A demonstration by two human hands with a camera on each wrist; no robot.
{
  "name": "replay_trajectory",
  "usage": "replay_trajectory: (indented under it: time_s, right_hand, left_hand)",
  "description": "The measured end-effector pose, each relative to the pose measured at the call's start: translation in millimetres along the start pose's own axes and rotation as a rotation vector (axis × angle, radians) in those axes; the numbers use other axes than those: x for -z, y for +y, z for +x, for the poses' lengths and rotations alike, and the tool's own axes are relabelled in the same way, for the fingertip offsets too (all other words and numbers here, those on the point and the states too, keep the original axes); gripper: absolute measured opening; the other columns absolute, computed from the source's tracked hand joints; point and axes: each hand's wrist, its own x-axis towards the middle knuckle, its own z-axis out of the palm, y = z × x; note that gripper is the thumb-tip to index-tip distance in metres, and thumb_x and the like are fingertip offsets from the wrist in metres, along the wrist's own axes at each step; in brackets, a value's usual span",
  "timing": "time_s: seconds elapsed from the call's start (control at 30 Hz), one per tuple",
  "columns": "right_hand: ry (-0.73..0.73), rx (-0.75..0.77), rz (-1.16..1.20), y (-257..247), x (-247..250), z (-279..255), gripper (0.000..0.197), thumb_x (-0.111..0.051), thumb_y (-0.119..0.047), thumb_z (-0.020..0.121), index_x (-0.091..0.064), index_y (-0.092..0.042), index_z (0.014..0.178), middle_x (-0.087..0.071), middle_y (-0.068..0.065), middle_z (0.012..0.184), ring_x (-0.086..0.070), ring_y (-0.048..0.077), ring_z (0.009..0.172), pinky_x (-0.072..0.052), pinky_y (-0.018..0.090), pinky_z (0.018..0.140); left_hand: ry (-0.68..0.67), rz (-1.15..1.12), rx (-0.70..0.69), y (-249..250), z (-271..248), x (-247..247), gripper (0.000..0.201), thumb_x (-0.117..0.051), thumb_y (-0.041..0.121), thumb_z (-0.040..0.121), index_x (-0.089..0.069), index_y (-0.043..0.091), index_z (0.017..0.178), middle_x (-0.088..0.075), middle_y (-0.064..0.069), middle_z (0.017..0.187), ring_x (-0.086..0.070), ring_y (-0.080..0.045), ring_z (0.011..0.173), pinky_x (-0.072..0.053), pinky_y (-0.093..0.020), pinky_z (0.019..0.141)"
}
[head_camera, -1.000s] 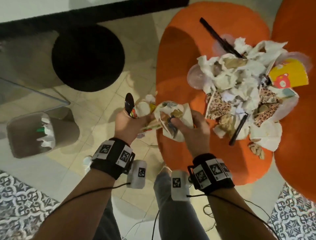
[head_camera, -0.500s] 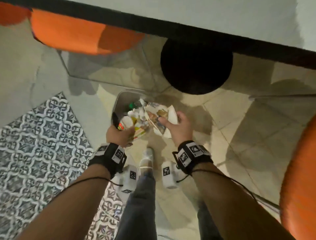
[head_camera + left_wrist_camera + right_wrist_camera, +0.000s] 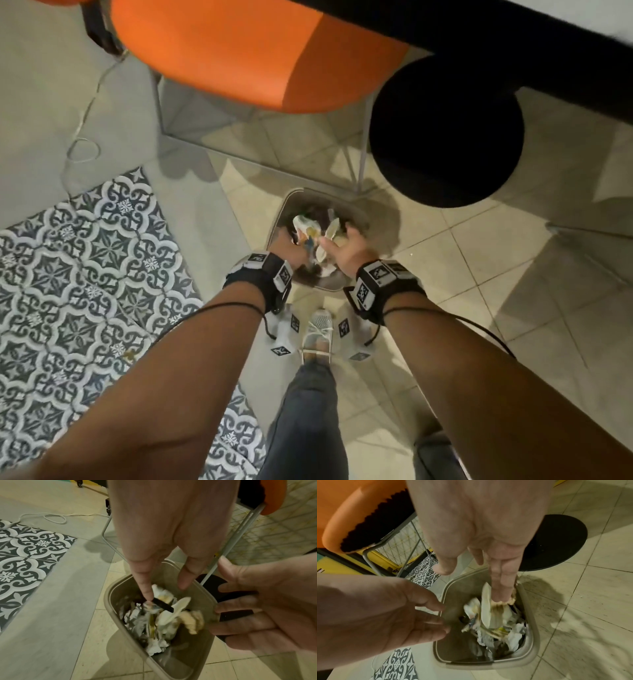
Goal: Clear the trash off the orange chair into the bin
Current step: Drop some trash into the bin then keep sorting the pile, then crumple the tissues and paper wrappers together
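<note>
A beige bin [image 3: 356,214] stands on the floor right in front of my foot. Both hands hover over its mouth. My left hand [image 3: 284,245] is open, its fingers [image 3: 144,585] straight and pointing down into the bin [image 3: 109,595]. My right hand [image 3: 349,240] is open as well, fingertips [image 3: 500,592] just touching a falling paper plate [image 3: 486,609]. Loose trash [image 3: 163,616] of crumpled tissues, paper and a black plastic piece [image 3: 163,605] drops blurred inside the bin [image 3: 534,628]. Neither hand holds anything.
An orange chair seat [image 3: 239,51] on thin metal legs [image 3: 359,144] stands just beyond the bin. A round black base [image 3: 445,130] sits at the right. Patterned tiles [image 3: 85,274] and a white cable [image 3: 82,150] lie at the left. My shoe [image 3: 318,329] is near the bin.
I turned from the loaded chair to the bin. Both hands held trash bundles a moment ago; now they have opened and the trash falls into the bin.
</note>
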Motion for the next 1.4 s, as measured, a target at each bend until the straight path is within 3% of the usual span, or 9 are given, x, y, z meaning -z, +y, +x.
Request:
replay_trajectory:
  time_s: [0.13, 0.4, 0.63, 0.77, 0.9, 1.03, 1.13, 1.23, 1.4]
  right_hand:
    - [-0.062, 0.014, 0.019, 8, 6, -6, 0.064, -0.053, -0.046, 0.091, -0.034, -0.018, 0.145, -0.045, 0.01, 0.144, -0.044, 0.03, 0.129, -0.036, 0.037, 0.107]
    - [0.124, 0.056, 0.485, 71, 68, -57, 0.028, -0.054, -0.027, 0.095, -0.059, -0.017, 0.12, -0.063, 0.005, 0.121, -0.062, 0.021, 0.107, -0.048, 0.032, 0.092]
    - [0.578, 0.122, 0.739, 184, 168, -144, 0.02, -0.051, -0.013, 0.092, -0.066, -0.021, 0.102, -0.067, -0.003, 0.086, -0.064, 0.018, 0.082, -0.052, 0.034, 0.083]
    - [0.909, 0.082, 0.775, 286, 234, -205, 0.019, -0.052, -0.007, 0.092, -0.067, -0.011, 0.102, -0.068, 0.0, 0.091, -0.065, 0.019, 0.085, -0.05, 0.03, 0.078]
    - [1.243, -0.003, 0.775, 404, 285, -278, 0.018, -0.051, -0.004, 0.091, -0.067, -0.009, 0.098, -0.065, -0.003, 0.091, -0.057, -0.013, 0.074, -0.043, 0.008, 0.069]
    - [1.513, -0.156, 0.692, 512, 310, -345, 0.018, -0.053, -0.015, 0.088, -0.066, -0.019, 0.099, -0.061, 0.0, 0.098, -0.06, 0.011, 0.09, -0.047, 0.021, 0.078]
    - [1.526, -0.411, 0.608, 580, 310, -373, 0.028, -0.056, -0.027, 0.085, -0.064, -0.015, 0.109, -0.057, 0.014, 0.11, -0.056, 0.031, 0.103, -0.045, 0.035, 0.084]
    - [1.431, -0.613, 0.645, 625, 309, -386, 0.073, -0.05, -0.06, 0.074, -0.055, -0.006, 0.124, -0.052, 0.026, 0.118, -0.05, 0.041, 0.111, -0.044, 0.044, 0.092]
    - [1.14, -0.64, 0.774, 651, 324, -387, 0.096, -0.055, -0.071, 0.076, -0.019, -0.019, 0.149, -0.027, 0.015, 0.151, -0.026, 0.035, 0.138, -0.027, 0.052, 0.112]
  left_hand:
    - [0.02, -0.037, -0.024, 7, -5, -5, 0.061, -0.058, 0.011, 0.083, -0.037, 0.011, 0.14, -0.05, -0.014, 0.136, -0.051, -0.028, 0.122, -0.042, -0.032, 0.101]
    - [0.067, -0.089, -0.232, 62, -58, -63, 0.019, -0.053, 0.008, 0.087, -0.064, 0.009, 0.103, -0.067, -0.015, 0.106, -0.062, -0.028, 0.1, -0.044, -0.027, 0.083]
    - [-0.189, -0.047, -0.429, 143, -154, -195, 0.012, -0.055, 0.018, 0.076, -0.063, 0.019, 0.084, -0.067, -0.013, 0.092, -0.059, -0.022, 0.079, -0.048, -0.033, 0.074]
    - [-0.357, 0.003, -0.51, 174, -218, -302, 0.016, -0.054, 0.009, 0.085, -0.063, 0.021, 0.09, -0.063, -0.008, 0.089, -0.057, -0.02, 0.076, -0.045, -0.033, 0.075]
    - [-0.473, 0.087, -0.539, 196, -292, -412, 0.015, -0.066, 0.022, 0.079, -0.061, 0.018, 0.092, -0.065, -0.006, 0.09, -0.057, -0.018, 0.079, -0.043, -0.028, 0.073]
    - [-0.516, 0.147, -0.53, 204, -354, -507, 0.028, -0.073, 0.035, 0.076, -0.058, 0.024, 0.097, -0.059, 0.005, 0.092, -0.059, -0.02, 0.093, -0.045, -0.032, 0.085]
    - [-0.522, 0.183, -0.518, 209, -383, -557, 0.045, -0.073, 0.047, 0.072, -0.059, 0.024, 0.108, -0.063, 0.005, 0.104, -0.06, -0.018, 0.097, -0.048, -0.036, 0.089]
    - [-0.456, 0.163, -0.509, 216, -397, -594, 0.092, -0.075, 0.069, 0.049, -0.05, 0.026, 0.126, -0.059, 0.003, 0.125, -0.059, -0.021, 0.11, -0.047, -0.044, 0.096]
    - [-0.308, 0.065, -0.573, 241, -405, -630, 0.12, -0.077, 0.073, 0.041, -0.03, 0.027, 0.142, -0.04, 0.001, 0.145, -0.042, -0.024, 0.13, -0.04, -0.046, 0.105]
